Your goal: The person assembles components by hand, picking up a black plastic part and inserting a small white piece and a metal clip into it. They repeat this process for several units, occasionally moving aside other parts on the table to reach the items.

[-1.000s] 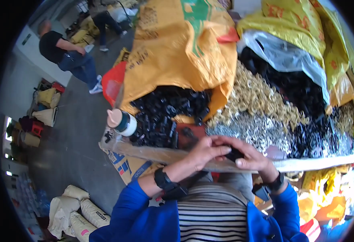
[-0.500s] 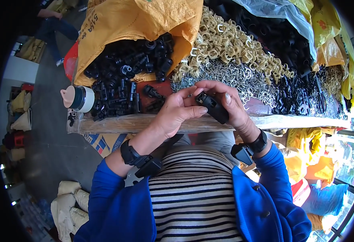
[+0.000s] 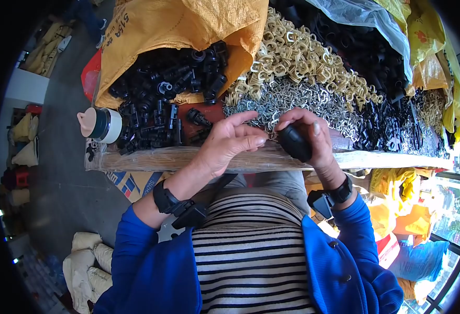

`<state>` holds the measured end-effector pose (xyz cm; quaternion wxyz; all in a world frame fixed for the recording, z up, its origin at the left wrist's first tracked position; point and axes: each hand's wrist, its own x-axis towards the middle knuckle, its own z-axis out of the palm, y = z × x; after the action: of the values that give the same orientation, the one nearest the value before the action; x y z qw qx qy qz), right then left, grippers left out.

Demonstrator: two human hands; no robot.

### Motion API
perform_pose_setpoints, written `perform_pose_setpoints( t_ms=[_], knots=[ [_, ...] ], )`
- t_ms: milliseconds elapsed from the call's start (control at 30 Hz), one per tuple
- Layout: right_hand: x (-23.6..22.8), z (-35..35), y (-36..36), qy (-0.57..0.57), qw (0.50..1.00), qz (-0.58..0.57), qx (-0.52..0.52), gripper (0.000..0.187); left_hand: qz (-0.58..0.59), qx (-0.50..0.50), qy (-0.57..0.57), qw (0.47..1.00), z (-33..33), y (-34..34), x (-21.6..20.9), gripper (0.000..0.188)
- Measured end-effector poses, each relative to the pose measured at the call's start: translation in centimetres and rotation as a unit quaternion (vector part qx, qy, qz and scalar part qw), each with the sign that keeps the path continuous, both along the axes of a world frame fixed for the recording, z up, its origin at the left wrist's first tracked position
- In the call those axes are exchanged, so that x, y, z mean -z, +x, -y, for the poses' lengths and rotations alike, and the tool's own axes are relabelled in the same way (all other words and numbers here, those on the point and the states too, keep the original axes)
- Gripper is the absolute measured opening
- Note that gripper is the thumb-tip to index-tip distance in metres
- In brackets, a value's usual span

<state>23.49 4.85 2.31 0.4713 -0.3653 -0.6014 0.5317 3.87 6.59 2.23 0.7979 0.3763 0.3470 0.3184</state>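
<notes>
Above the wooden bench edge (image 3: 151, 159), right hand (image 3: 313, 138) gripping a black plastic part (image 3: 294, 141), left hand (image 3: 230, 142) spread, fingertips seemingly touching it.

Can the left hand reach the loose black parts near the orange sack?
Probably yes: the left hand is open and holds nothing, and the loose black parts lie just beyond its fingers on the table, nothing between.

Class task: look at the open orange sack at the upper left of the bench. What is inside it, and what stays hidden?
Black plastic parts spill from the orange sack onto the bench. The sack's folded cloth covers whatever lies deeper inside.
</notes>
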Motion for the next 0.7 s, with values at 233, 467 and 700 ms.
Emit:
perform_pose_setpoints(
  t_ms=[233,467,700],
  knots=[
    [3.1,5.7,8.8,-0.038,0.981,-0.008,0.188,0.059,-0.130,-0.064,0.183,0.972,-2.4,-2.8,1.7,0.042],
    [4.3,9.2,14.8,-0.034,0.958,0.048,0.280,0.052,-0.179,-0.071,0.267,0.944,-3.0,-0.9,3.0,0.036],
    [7.0,19.4,23.8,-0.250,0.813,0.373,0.371,0.040,-0.488,-0.017,0.512,0.707,-2.8,-2.6,1.4,0.030]
  ],
)
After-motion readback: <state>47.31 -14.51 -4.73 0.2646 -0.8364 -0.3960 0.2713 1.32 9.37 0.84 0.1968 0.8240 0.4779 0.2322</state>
